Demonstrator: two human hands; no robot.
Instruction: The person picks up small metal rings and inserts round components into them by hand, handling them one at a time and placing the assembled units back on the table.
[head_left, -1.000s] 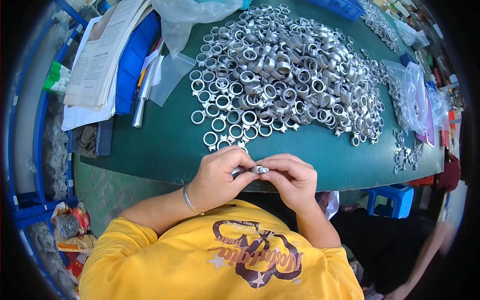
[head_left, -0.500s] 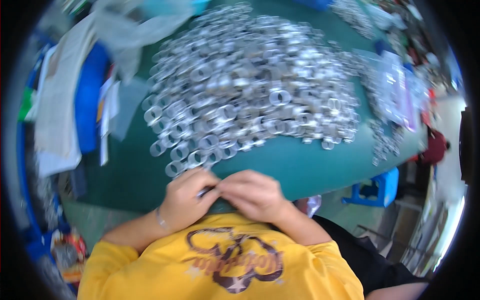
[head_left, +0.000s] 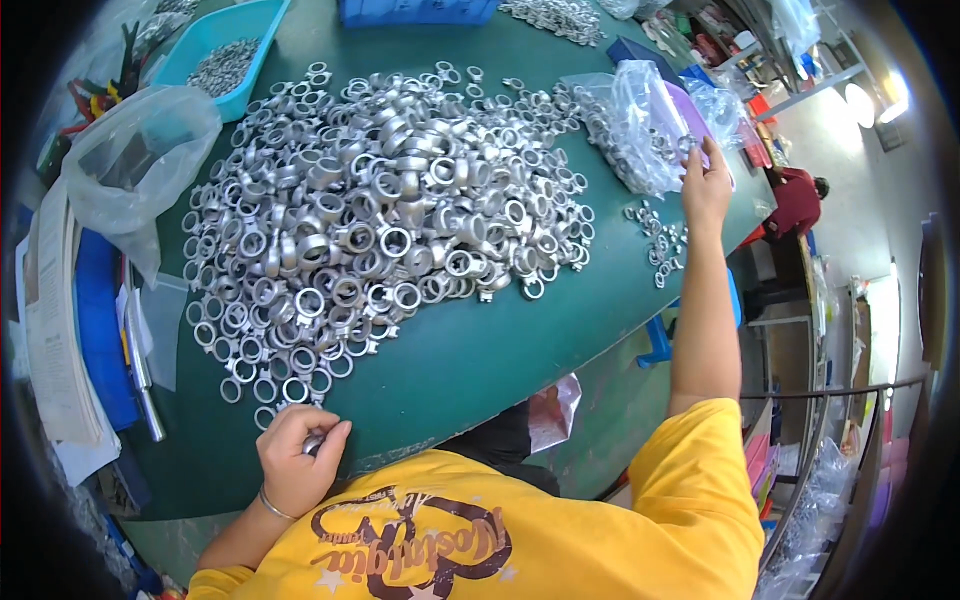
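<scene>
A large heap of silver metal rings with small lugs (head_left: 385, 220) covers the middle of the green table (head_left: 480, 365). At the heap's near left edge is my left hand (head_left: 300, 458), its fingers curled around one metal ring (head_left: 314, 442), only partly visible. My right arm is stretched far out to the right. There my right hand (head_left: 707, 190) is at the edge of a clear plastic bag (head_left: 645, 125) with metal parts beneath it. Its fingertips point away from me and look apart; whether they touch the bag is hard to tell.
Several small metal parts (head_left: 660, 243) lie near the table's right edge. A turquoise tray of small parts (head_left: 262, 50) and a blue bin (head_left: 418, 12) stand at the back. Papers (head_left: 62, 320) and an open plastic bag (head_left: 140, 160) are at left. A blue stool (head_left: 655, 342) stands at right.
My hands were together in front of my chest. The right has gone far right to the plastic bag; the left stays near the heap with a ring. The view has swung right.
</scene>
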